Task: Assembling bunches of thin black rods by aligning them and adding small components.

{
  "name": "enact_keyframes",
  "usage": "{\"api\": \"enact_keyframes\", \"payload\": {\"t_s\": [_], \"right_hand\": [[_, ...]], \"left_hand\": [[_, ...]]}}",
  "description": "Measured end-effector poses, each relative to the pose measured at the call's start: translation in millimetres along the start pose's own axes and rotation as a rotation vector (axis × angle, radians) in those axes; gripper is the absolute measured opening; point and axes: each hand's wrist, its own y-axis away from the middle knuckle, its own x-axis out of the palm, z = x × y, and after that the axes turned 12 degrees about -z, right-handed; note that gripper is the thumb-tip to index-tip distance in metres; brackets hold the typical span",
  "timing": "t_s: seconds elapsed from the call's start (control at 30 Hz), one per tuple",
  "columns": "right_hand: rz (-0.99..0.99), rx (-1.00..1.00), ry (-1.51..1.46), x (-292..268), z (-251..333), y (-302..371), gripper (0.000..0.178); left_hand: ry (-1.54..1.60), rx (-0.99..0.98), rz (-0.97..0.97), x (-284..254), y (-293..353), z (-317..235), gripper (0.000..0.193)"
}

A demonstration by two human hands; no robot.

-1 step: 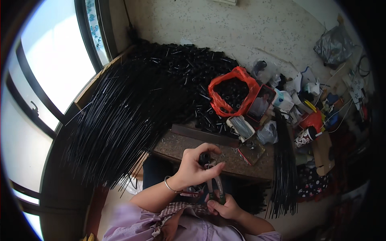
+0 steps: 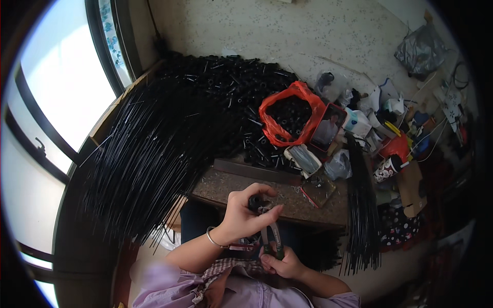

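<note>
My left hand (image 2: 245,215), a bangle at its wrist, is curled in front of me with a short black cylindrical piece (image 2: 253,202) between the fingers and thumb. Part of that piece is hidden by the hand. Below it, my right hand (image 2: 284,263) is closed around the dark green handles of a pair of pliers (image 2: 276,236). The pliers' jaws point up to the black piece, beside my left thumb. Whether they grip it, I cannot tell.
Long thin black rods (image 2: 138,164) fan out at left. Behind the speckled worktop (image 2: 231,191) lies a heap of short black tubes (image 2: 231,82). A red plastic bag (image 2: 271,134) holds more black pieces. A red-edged phone (image 2: 327,128) and clutter stand right, by another rod bundle (image 2: 362,226).
The view has shifted slightly, so the bench and heap sit a little further left. The picture on the phone screen differs. Both hands keep nearly the same pose and hold the same things.
</note>
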Motion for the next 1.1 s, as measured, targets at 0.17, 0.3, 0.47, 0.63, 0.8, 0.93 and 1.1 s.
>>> {"api": "enact_keyframes", "payload": {"t_s": [0.17,0.3,0.47,0.63,0.8,0.93,1.1], "right_hand": [[-0.369,-0.241,0.200,-8.3,18.7,-23.0,0.009],[-0.963,-0.724,0.903,-129.8,34.8,-79.3,0.016],[-1.067,-0.731,1.344,-197.2,48.2,-97.2,0.023],[-0.757,-0.982,1.612,-208.0,42.8,-101.5,0.019],[-0.747,-0.934,1.596,-206.2,46.1,-100.0,0.019],[-0.966,-0.789,1.374,-211.5,45.3,-101.5,0.023],[-1.172,-0.675,0.959,-207.5,50.6,-106.2,0.021]], "left_hand": [[0.050,-0.090,-0.004,-3.5,2.8,8.5,0.040],[0.185,-0.089,-0.007,-8.4,5.3,19.6,0.043],[0.105,-0.088,0.082,-4.8,7.1,25.4,0.043],[0.083,-0.117,0.090,-4.0,0.6,34.0,0.041],[0.083,-0.120,0.101,-1.9,0.6,34.3,0.039],[0.095,-0.179,0.128,-1.7,3.1,29.6,0.038],[0.110,-0.159,0.204,-7.1,12.3,17.6,0.035]]}}
